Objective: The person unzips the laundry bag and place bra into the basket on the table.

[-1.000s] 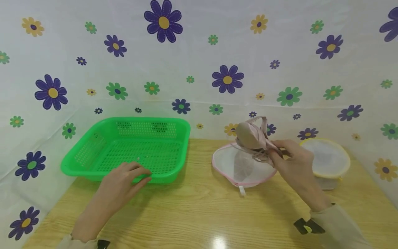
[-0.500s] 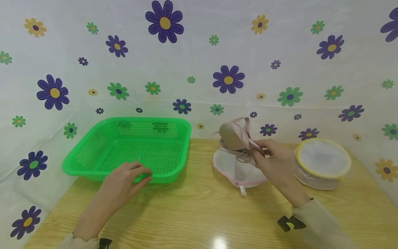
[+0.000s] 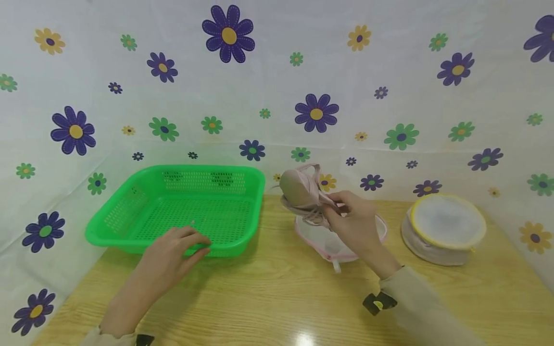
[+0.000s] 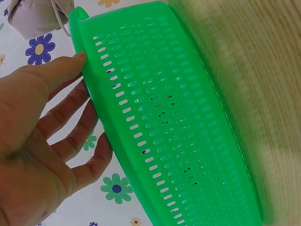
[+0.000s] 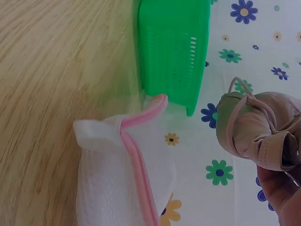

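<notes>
A dusty-pink bra (image 3: 300, 190) with moulded cups and thin straps hangs in my right hand (image 3: 355, 221), pinched between thumb and fingers above the table. Below it lies a white mesh laundry bag (image 3: 316, 235) with a pink zip edge, partly hidden by that hand. In the right wrist view the bra (image 5: 256, 122) is at the right, apart from the bag (image 5: 110, 183). My left hand (image 3: 173, 254) holds the near rim of a green plastic basket (image 3: 99, 238). In the left wrist view the thumb is outside the rim; the fingertips are hidden behind it.
On the right stands a round mesh bag (image 3: 446, 230) with a yellow-edged lid. A white flower-printed sheet (image 3: 259, 81) rises behind the wooden table (image 3: 259, 302). The perforated basket takes up the back left.
My right hand has carried the bra leftward across the mesh bag toward the basket, uncovering the round bag. The left hand and basket have stayed in place.
</notes>
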Motion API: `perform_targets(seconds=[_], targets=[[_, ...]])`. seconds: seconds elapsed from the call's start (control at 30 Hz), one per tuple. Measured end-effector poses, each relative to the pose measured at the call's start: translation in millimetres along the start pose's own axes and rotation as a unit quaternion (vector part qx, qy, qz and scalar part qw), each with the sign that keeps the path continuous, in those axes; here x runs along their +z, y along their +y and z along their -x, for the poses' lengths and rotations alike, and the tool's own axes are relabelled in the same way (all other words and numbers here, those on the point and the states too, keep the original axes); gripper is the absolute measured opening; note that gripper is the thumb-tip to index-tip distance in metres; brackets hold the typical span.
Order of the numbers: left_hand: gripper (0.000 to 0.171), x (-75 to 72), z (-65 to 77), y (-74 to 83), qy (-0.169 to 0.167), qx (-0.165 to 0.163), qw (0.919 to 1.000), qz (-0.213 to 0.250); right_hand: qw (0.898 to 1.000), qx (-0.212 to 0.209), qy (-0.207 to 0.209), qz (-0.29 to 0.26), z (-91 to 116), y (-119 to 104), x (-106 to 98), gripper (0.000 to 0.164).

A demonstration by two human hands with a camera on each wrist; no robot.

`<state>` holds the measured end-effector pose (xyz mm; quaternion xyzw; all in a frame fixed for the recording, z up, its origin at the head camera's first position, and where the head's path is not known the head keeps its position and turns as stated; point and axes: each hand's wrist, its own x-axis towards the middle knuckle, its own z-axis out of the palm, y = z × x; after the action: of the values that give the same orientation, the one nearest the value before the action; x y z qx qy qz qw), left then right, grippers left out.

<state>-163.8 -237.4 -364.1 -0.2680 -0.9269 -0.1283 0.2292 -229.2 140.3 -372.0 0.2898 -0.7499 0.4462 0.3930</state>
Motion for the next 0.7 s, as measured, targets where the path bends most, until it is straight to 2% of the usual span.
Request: perform_targets(seconds=[0.4,0.7], targets=[[0.014,-1.8,0.3,1.3,-0.02,-0.019,0.9996,0.007,0.998,0.029,-0.041,-0.04,1,-5,27,0.012],[0.013,-0.9,0.5,-1.0,-0.02,-0.021,0.9995,0.01,0.998,0.03,-0.05,-0.039,1,-11,46,0.013]])
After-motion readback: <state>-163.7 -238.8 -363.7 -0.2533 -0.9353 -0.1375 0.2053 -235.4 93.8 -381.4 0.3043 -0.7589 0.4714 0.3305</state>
